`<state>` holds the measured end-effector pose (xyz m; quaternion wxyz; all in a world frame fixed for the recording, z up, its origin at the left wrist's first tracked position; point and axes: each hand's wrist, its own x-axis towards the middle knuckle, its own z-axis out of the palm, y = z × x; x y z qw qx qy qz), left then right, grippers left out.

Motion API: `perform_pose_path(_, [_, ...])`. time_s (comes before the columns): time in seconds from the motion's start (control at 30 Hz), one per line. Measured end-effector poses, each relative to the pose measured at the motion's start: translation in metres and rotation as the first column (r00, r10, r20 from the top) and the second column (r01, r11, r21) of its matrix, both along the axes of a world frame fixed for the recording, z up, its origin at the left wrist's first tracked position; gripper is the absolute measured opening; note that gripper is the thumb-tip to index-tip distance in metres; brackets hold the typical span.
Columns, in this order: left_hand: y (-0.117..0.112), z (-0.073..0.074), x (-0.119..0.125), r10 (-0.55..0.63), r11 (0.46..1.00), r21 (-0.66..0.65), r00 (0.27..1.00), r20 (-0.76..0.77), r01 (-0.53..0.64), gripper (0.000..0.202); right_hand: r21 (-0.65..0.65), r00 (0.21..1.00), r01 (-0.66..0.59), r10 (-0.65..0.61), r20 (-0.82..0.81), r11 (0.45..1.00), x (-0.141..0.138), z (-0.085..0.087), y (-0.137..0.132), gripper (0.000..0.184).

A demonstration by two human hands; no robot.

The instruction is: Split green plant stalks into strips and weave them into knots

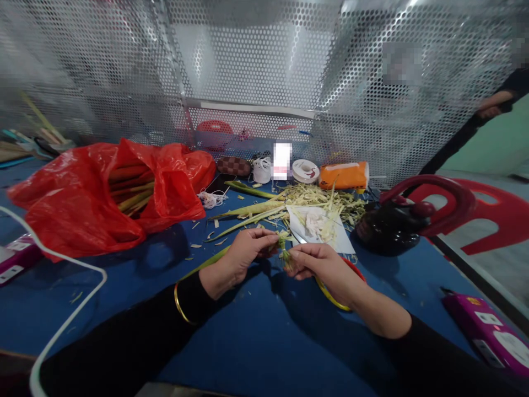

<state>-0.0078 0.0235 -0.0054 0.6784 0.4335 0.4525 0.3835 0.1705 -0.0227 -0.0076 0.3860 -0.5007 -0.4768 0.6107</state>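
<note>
My left hand (250, 255) and my right hand (320, 263) meet over the blue table. Between their fingertips is a small bundle of pale green plant strips (284, 242), pinched from both sides. Part of it is hidden behind the fingers. A white sheet of paper (345, 240) lies just beyond my right hand, with pale shreds on it. Under my right wrist shows a red and yellow loop (333, 299), perhaps a scissors handle. Long green stalks (252, 209) lie past my left hand, beside a heap of shredded strips (347, 201).
A red plastic bag (74, 193) holding stalks stands at left, near a white cable (88, 300). Along the back are a checked case (233, 166), a ribbon spool (306, 171) and an orange packet (344, 175). At right are a dark kettle (384, 231) and a purple power strip (483, 325).
</note>
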Motion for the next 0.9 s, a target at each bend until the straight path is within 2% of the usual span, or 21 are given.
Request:
perform_pose_path(0.07, [0.001, 0.000, -0.001, 0.004, 1.000, -0.007, 1.000, -0.009, -0.004, 0.030, -0.034, 0.999, -0.030, 0.031, 0.015, 0.999, 0.001, 0.003, 0.000, 0.041])
perform_pose_path(0.13, [0.001, 0.001, -0.001, -0.002, 1.000, -0.005, 1.000, -0.013, 0.001, 0.028, -0.047, 1.000, -0.007, 0.008, 0.009, 0.999, 0.001, 0.006, 0.000, 0.043])
perform_pose_path(0.4, [0.000, 0.003, 0.000, 0.017, 1.000, 0.012, 1.000, 0.000, -0.017, 0.029, -0.110, 0.999, 0.015, -0.019, -0.032, 0.994, -0.009, 0.006, -0.004, 0.026])
perform_pose_path(0.53, [0.002, 0.000, 0.001, 0.073, 0.997, -0.032, 0.997, -0.001, -0.073, 0.039, -0.069, 0.985, 0.148, -0.153, -0.074, 0.987, -0.008, 0.007, -0.001, 0.029])
perform_pose_path(0.63, [0.002, -0.005, 0.002, 0.072, 0.997, -0.034, 0.997, -0.019, -0.073, 0.038, -0.016, 0.957, 0.268, -0.268, -0.114, 0.963, -0.006, 0.010, 0.002, 0.031])
perform_pose_path(0.77, [0.000, -0.009, 0.004, 0.057, 0.998, 0.021, 0.996, -0.068, -0.056, 0.032, 0.011, 0.901, 0.404, -0.395, -0.181, 0.915, -0.003, 0.008, 0.011, 0.032])
perform_pose_path(0.9, [-0.002, -0.007, 0.004, 0.037, 0.998, 0.058, 0.993, -0.110, -0.030, 0.026, 0.000, 0.826, 0.526, -0.511, -0.237, 0.850, 0.007, 0.000, 0.026, 0.033])
